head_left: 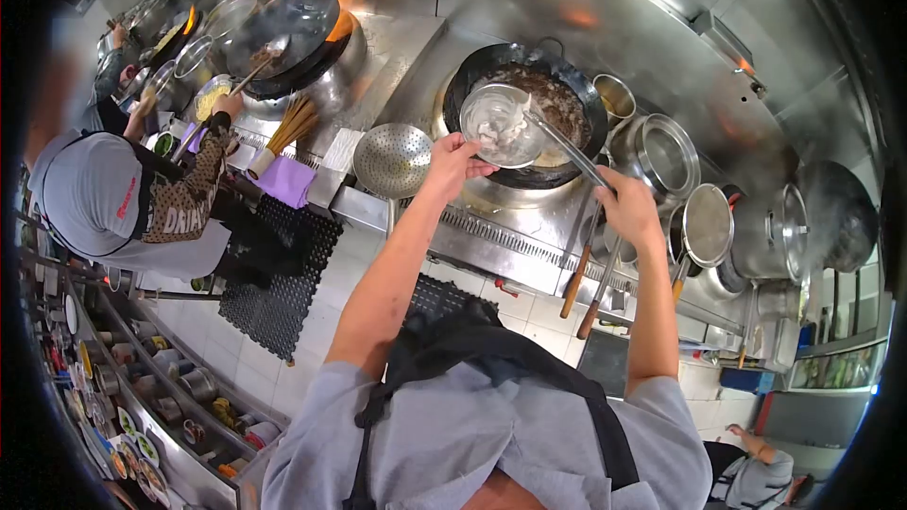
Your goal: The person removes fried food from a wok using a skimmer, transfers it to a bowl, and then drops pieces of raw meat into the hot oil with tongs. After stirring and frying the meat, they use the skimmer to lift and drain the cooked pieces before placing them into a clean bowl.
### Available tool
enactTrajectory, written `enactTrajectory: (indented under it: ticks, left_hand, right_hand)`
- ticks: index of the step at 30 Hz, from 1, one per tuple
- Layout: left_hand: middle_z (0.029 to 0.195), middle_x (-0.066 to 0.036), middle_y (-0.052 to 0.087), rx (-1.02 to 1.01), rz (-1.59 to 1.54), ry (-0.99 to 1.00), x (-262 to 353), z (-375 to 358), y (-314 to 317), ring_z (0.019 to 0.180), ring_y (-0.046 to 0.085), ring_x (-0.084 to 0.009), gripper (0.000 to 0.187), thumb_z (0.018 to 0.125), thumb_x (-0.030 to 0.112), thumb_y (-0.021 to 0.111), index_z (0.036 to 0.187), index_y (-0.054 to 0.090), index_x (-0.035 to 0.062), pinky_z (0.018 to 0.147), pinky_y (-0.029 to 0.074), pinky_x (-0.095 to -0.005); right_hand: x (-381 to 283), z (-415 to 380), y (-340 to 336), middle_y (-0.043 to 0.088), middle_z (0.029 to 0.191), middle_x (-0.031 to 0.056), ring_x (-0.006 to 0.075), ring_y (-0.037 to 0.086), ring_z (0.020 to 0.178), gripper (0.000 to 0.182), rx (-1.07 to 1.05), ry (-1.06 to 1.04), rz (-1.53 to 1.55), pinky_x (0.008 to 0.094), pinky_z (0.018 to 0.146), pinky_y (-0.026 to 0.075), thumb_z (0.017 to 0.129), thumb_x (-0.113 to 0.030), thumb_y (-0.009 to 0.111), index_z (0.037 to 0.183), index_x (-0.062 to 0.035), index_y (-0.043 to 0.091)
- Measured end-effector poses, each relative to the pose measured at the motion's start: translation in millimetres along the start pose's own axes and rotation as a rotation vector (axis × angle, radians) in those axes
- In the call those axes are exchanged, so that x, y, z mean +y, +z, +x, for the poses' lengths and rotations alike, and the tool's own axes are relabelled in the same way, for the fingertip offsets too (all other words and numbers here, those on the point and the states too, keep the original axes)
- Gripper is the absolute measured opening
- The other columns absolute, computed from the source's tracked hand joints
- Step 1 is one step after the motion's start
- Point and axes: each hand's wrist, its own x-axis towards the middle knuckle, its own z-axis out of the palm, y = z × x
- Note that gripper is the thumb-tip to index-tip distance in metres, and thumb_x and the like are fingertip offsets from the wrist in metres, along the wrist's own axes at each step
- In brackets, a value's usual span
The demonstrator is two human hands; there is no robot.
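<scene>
My left hand (455,166) pinches the near rim of a shiny round bowl (487,119), tilted over the big black wok (595,99). Pale, wet-looking pieces (515,125) lie in the bowl at its right side. In my right hand (627,206) is a pair of long metal tongs (573,151), fingers wrapped round the near end. Their tips reach those pale pieces. Dark, bubbling liquid (559,102) fills the wok beneath, partly hidden by the bowl. A perforated strainer (393,160) rests just left of my left hand.
Wooden-handled tools (573,281) lean on the stove edge near my right forearm. Pots (656,157) and a mesh strainer (709,224) stand to the right. At left, a co-worker (104,194) works at another wok (283,33), beside a bamboo brush (291,125) and purple cloth (285,181).
</scene>
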Motion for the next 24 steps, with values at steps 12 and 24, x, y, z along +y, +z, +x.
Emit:
enactTrajectory:
  ticks: [12, 24]
  left_hand:
    - [0.095, -0.018, 0.068, 0.093, 0.033, 0.017, -4.6, 4.7, -26.2, 0.075, 0.072, -0.0319, 0.016, 0.095, 0.008, 0.058, 0.101, 0.058, -0.0073, 0.065, 0.064, -0.0375]
    - [0.096, -0.02, 0.068, 0.157, 0.041, 0.071, 9.7, -22.2, -58.6, 0.076, 0.072, -0.0315, 0.018, 0.097, 0.011, 0.059, 0.099, 0.057, -0.0061, 0.067, 0.063, -0.0367]
  right_hand:
    - [116.8, 73.0, 17.8, 0.07, 0.1, 0.0234, 0.0379, 0.068, 0.098, 0.042, -0.001, 0.077, 0.013, 0.0423, 0.087, 0.051, 0.084, -0.019, 0.066, 0.124, -0.0054, 0.066]
    - [70.8, 83.0, 30.1, 0.07, 0.108, 0.0201, 0.0385, 0.066, 0.104, 0.032, -0.064, 0.094, -0.326, 0.0473, 0.093, 0.051, 0.084, -0.022, 0.063, 0.11, -0.007, 0.071]
